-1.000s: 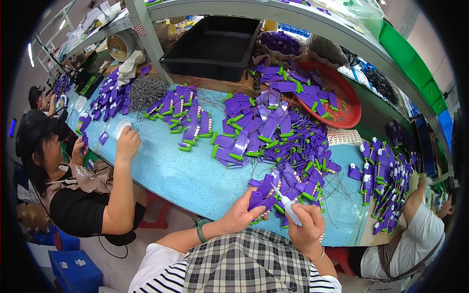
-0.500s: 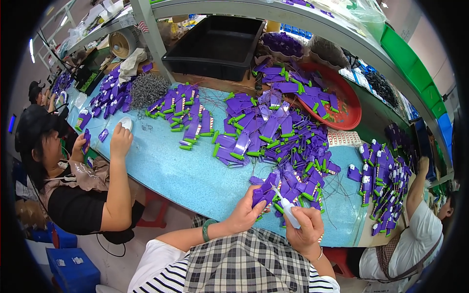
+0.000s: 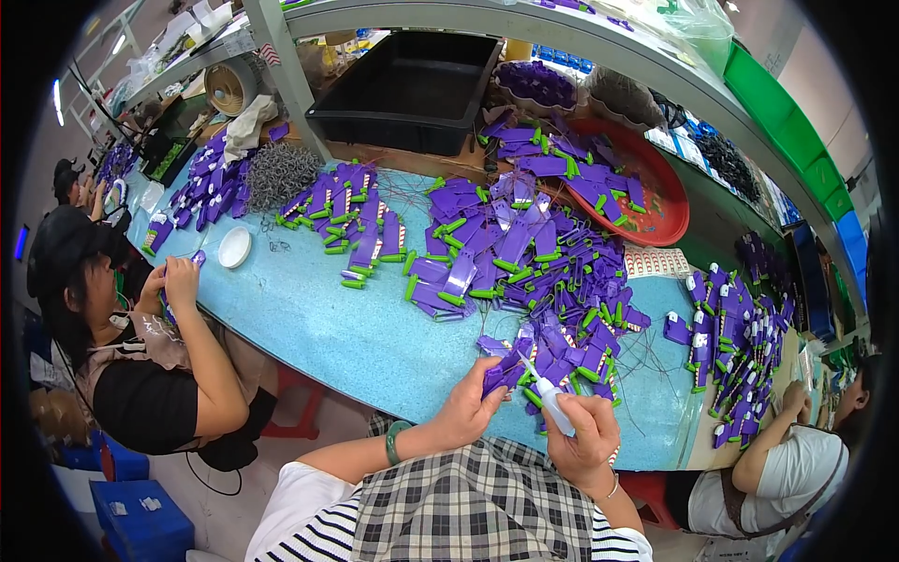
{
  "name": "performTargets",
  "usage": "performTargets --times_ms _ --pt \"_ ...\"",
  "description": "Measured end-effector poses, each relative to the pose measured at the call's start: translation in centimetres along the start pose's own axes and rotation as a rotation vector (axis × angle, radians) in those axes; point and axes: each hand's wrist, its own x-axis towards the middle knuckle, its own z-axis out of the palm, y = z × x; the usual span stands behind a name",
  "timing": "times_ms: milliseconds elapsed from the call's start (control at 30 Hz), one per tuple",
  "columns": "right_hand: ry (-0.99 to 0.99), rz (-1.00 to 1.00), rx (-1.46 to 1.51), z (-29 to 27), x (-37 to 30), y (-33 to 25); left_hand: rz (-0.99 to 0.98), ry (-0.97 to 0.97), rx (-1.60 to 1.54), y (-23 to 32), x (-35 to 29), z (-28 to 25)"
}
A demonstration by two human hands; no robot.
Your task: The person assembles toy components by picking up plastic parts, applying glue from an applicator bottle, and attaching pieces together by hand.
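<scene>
My left hand (image 3: 465, 408) is closed on a purple plastic part (image 3: 504, 373), held low over the table's near edge. In my right hand (image 3: 585, 438) is a white squeeze bottle (image 3: 554, 405) with a thin nozzle. The nozzle tip points up and left, close to the purple part; whether it touches I cannot tell. Just beyond both hands spreads a large heap of purple parts with green ends (image 3: 524, 248). Some of them have thin wires and red-and-white striped strips.
A red round tray (image 3: 667, 220) and a black bin (image 3: 403, 89) stand behind the heap. More purple parts (image 3: 735, 337) lie at right. Co-workers sit on both sides; the left one (image 3: 178, 375) has a white dish (image 3: 235, 247) nearby. A metal shelf (image 3: 524, 23) spans overhead.
My hands, the purple part and the bottle stay nearly still. The left co-worker's hand has drawn back from the white dish to the held piece; the right co-worker's arm has come down.
</scene>
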Motion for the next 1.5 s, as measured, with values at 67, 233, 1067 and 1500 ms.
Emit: performTargets --times_ms 67,233,1067,1500 --pt "0.039 -0.064 -0.030 0.0 0.2 0.2 0.012 -0.008 0.006 -0.1 0.0 -0.1" --pt "0.040 -0.069 -0.033 0.1 -0.1 0.4 -0.010 -0.045 -0.032 0.3 0.0 -0.4" --pt "-0.111 -0.166 0.062 -0.2 -0.5 0.5 -0.134 -0.212 -0.419 2.4 0.8 -2.0" --pt "-0.085 -0.211 0.054 -0.4 -0.7 0.2 -0.054 -0.006 -0.163 1.9 0.7 -0.7"
